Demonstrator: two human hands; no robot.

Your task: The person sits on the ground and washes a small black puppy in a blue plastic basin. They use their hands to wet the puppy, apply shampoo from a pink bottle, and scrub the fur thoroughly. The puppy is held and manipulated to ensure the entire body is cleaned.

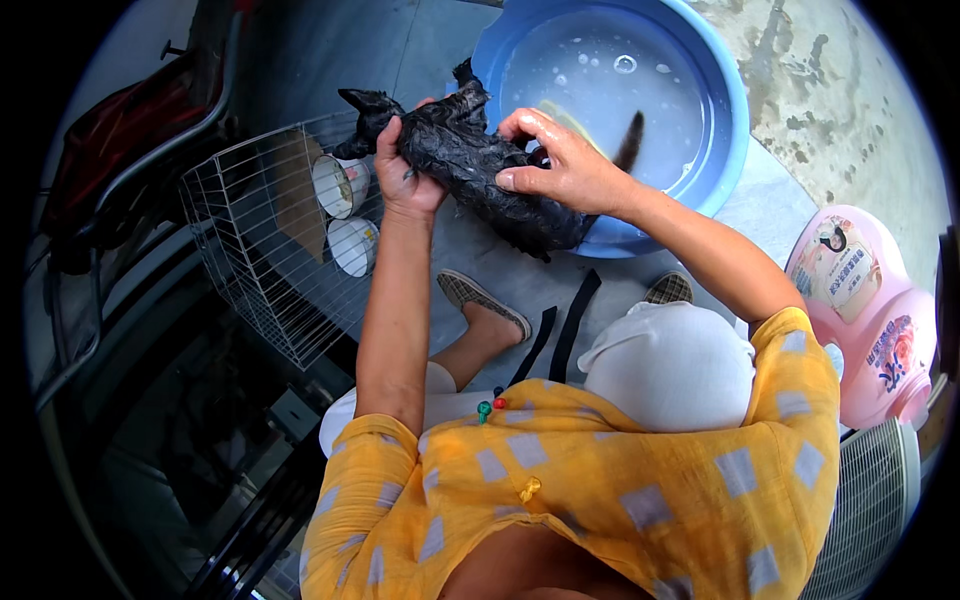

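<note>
A soaked black cat (457, 142) is held up at the near left side of a blue plastic basin (731, 97). My left hand (411, 176) is wrapped around its neck and chest, just behind the head. My right hand (559, 161) grips the cat's body farther back, thumb pressed into the wet fur and fingers curled on the far side. What looks like its tail (630, 142) sticks up beyond my right hand, over the basin. Cloudy water (592, 52) with bubbles fills the basin. A pale yellowish thing (574, 124) lies there, partly hidden by my hand.
A wire cage (225, 225) with two patterned bowls (341, 187) stands left. Beyond it is a metal-framed object with dark red fabric (142, 142). At right are a pink detergent bottle (847, 292) and a pale grille (862, 502). Two black straps (574, 326) lie between my slippered feet.
</note>
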